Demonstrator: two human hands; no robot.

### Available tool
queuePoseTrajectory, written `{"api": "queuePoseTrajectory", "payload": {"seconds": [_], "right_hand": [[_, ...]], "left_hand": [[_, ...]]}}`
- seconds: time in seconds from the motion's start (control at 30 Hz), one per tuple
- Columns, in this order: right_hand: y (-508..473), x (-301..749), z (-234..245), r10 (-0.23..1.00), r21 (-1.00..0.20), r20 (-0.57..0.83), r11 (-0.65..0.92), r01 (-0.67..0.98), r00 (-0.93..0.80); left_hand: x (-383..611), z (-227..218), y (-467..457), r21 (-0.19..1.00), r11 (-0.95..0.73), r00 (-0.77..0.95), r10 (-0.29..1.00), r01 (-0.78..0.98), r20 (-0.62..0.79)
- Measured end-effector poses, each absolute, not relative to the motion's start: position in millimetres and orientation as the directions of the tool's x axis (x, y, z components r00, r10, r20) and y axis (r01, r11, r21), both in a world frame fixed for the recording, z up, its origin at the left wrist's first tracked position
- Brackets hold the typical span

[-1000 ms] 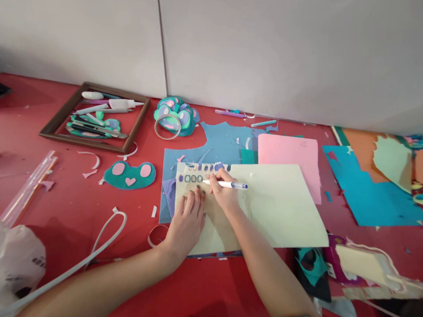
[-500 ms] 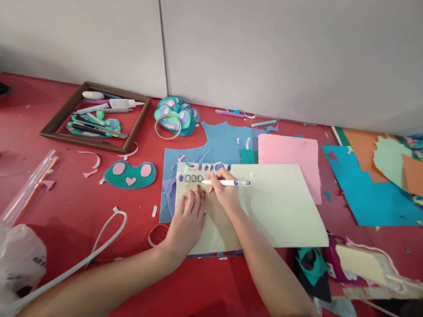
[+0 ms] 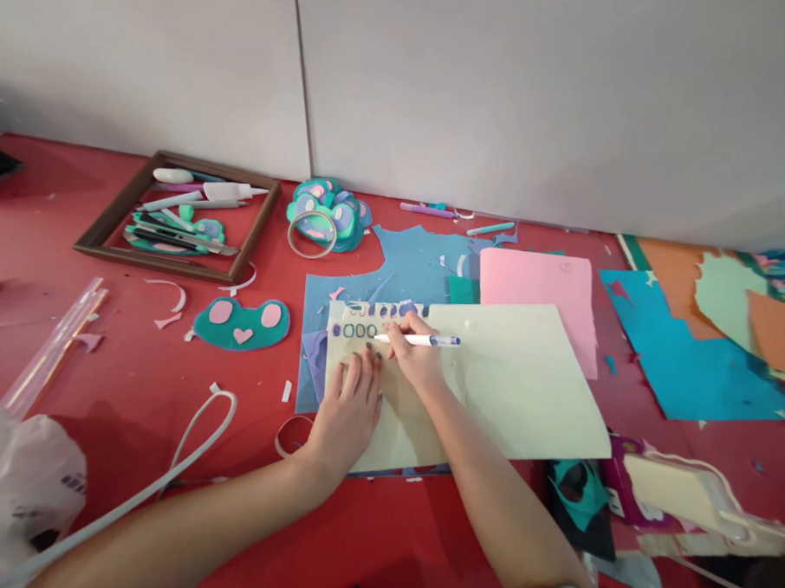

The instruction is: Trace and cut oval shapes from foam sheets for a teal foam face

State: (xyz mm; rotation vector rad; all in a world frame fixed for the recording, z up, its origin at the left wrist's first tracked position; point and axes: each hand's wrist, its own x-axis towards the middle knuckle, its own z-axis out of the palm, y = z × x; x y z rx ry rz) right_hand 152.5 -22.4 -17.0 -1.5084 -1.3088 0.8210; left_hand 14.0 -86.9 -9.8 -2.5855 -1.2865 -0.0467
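My right hand (image 3: 416, 356) grips a white pen (image 3: 423, 339) with a blue end, its tip touching a pale cream sheet (image 3: 512, 377). Small ovals are drawn in a row near the sheet's upper left, and more marks and dark spots lie above them. My left hand (image 3: 352, 401) lies flat on the sheet just below the row, fingers stretched out. Under the sheet are a blue felt-like piece (image 3: 407, 256) and a purple scrap (image 3: 315, 357). To the left lies a green mask-shaped cutout (image 3: 248, 325) with pink ovals and a pink heart.
A brown frame (image 3: 255, 236) holding a glue bottle, pens and a cutter lies at the back left. Beside it are stacked cutouts (image 3: 343, 227) and a tape ring (image 3: 311, 254). Pink (image 3: 536, 279) and blue sheets (image 3: 681, 367) lie right. A white cable (image 3: 183, 463) crosses the left front.
The pen has tilted slightly, its blue end shifting a little to the left. My left hand and the cream sheet stay where they were.
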Motion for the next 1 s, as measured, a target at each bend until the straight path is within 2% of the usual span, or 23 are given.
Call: {"api": "queuePoseTrajectory", "payload": {"seconds": [0.1, 0.37, 0.57, 0.77, 1.0], "right_hand": [[-22.5, 152.8, -18.1, 0.972, -0.942, 0.091, 0.014, 0.334, 0.216], [-17.0, 162.1, -17.3, 0.930, -0.980, 0.051, -0.025, 0.200, 0.365], [-16.0, 167.0, -14.0, 0.961, -0.990, -0.018, -0.056, 0.131, 0.275], [-17.3, 173.1, -12.7, 0.988, -0.985, 0.003, -0.023, 0.169, 0.154], [-18.2, 169.0, -9.7, 0.965, -0.974, 0.054, -0.005, 0.224, 0.256]], "left_hand": [[14.4, -9.0, -86.6, -0.218, -0.575, 0.608, 0.783, 0.788, 0.131], [14.1, -8.7, -85.5, -0.143, -0.574, 0.588, 0.804, 0.806, 0.089], [11.4, -6.3, -82.9, -0.121, -0.606, 0.616, 0.783, 0.786, 0.082], [10.0, -2.2, -78.4, -0.084, -0.628, 0.634, 0.766, 0.773, 0.105], [8.3, 3.1, -70.5, -0.101, -0.703, 0.710, 0.696, 0.704, 0.103]]}}
